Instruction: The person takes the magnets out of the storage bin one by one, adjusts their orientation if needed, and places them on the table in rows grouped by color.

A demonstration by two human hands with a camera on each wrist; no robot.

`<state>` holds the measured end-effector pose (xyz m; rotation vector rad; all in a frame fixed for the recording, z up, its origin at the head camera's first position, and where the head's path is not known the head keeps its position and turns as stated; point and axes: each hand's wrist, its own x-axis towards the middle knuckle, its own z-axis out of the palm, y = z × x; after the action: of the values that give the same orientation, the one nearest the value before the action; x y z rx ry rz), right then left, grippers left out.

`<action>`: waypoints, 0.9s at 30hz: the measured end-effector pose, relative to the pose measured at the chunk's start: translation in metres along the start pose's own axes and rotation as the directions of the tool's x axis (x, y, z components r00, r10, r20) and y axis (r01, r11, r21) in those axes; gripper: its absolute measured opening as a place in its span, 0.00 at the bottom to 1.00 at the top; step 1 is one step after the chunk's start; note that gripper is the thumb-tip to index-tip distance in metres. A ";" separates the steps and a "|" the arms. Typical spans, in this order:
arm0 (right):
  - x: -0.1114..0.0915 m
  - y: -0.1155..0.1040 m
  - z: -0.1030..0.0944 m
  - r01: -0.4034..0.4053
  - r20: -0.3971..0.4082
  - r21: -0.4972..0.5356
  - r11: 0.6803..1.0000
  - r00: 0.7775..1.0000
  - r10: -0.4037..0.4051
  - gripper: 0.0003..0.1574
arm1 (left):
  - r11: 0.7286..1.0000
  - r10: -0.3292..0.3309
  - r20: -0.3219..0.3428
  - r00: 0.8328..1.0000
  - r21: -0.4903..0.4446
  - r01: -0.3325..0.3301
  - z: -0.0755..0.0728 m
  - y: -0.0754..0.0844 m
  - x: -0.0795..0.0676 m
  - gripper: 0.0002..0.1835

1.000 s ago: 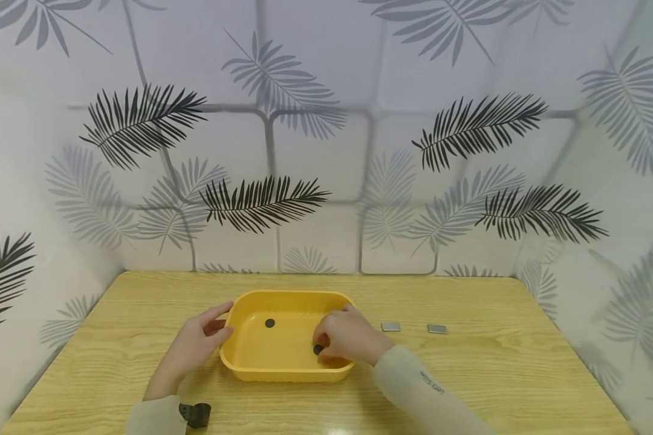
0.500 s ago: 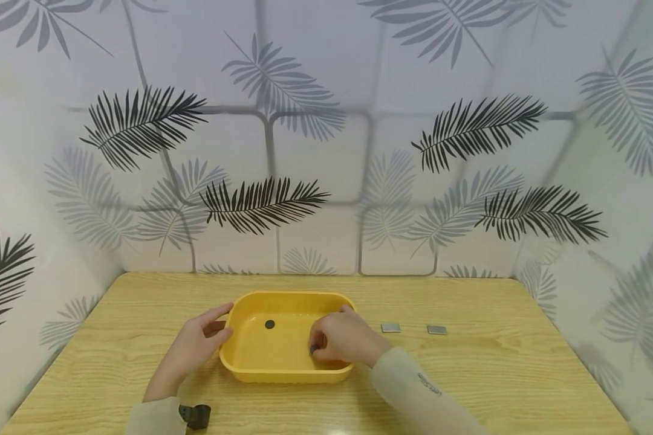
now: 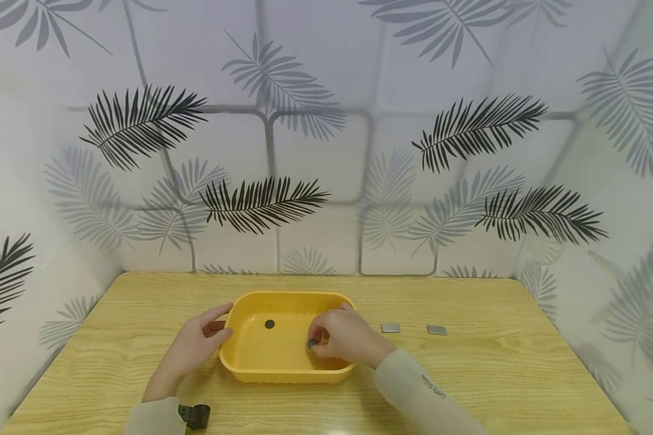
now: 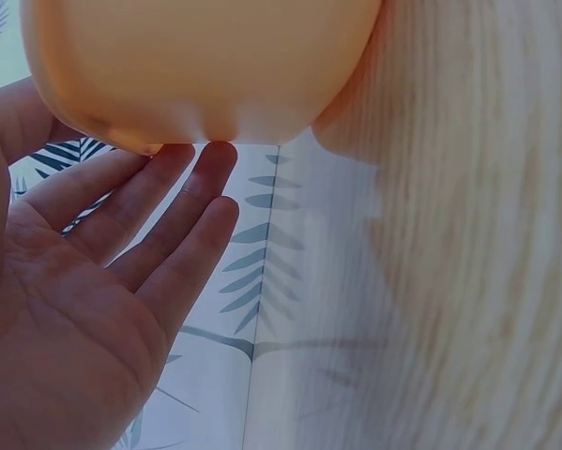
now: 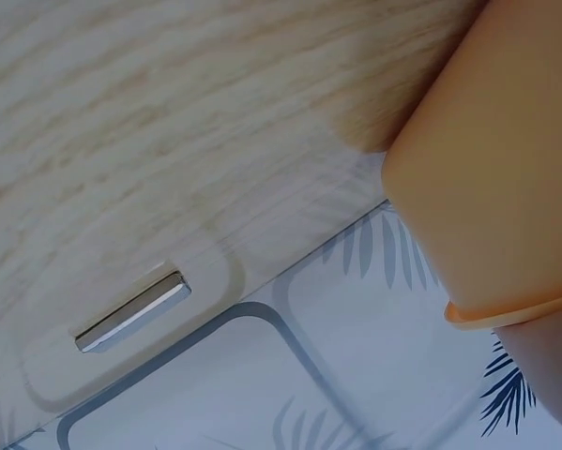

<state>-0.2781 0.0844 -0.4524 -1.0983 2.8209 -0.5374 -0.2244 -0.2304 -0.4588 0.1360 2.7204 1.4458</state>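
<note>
A yellow plastic tray sits on the table. My left hand is at its left end; in the left wrist view the extended fingers touch the tray's outer wall. Inside the tray, toward its right side, my right hand pinches a small black disc between thumb and fingertips. A second black disc lies on the tray floor, left of the middle. The right wrist view shows the tray's outer wall and only a sliver of the hand; the fingers are hidden there.
Two small flat silver rectangles, a nearer one and a farther one, lie on the wooden table right of the tray. A leaf-patterned wall covering stands behind the table and at both sides.
The right hand's fingertips and the black disc have shifted slightly left and away from me within the tray, and the disc has tilted. The left hand, tray and silver pieces stay put.
</note>
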 end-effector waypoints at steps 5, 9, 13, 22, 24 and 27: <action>-0.002 0.000 -0.004 0.003 -0.010 0.024 1.000 1.000 -0.003 0.02 | 1.000 0.008 -0.006 1.000 0.004 -0.008 0.000 0.000 0.000 0.31; -0.004 -0.001 -0.008 0.008 -0.025 0.027 1.000 1.000 -0.008 0.02 | 1.000 0.011 -0.005 1.000 0.009 -0.011 0.001 -0.001 0.000 0.31; -0.006 -0.001 -0.014 0.011 -0.036 0.029 1.000 0.999 -0.010 0.02 | 1.000 0.004 -0.002 1.000 0.010 -0.004 0.001 -0.002 0.001 0.31; -0.012 0.000 -0.024 0.025 -0.060 0.046 0.999 0.998 -0.022 0.02 | 1.000 0.010 -0.003 1.000 0.009 -0.010 0.001 -0.003 0.001 0.31; -0.014 0.001 -0.025 0.027 -0.075 0.041 0.999 0.997 -0.024 0.02 | 1.000 0.017 -0.002 1.000 0.009 -0.017 0.001 -0.003 0.001 0.32; -0.018 0.004 -0.029 0.033 -0.105 0.039 0.999 0.994 -0.029 0.02 | 1.000 0.017 -0.005 1.000 0.006 -0.017 0.002 -0.003 0.001 0.31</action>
<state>-0.2731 0.1076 -0.4279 -1.1408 2.8711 -0.6709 -0.2250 -0.2303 -0.4619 0.1568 2.7347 1.4438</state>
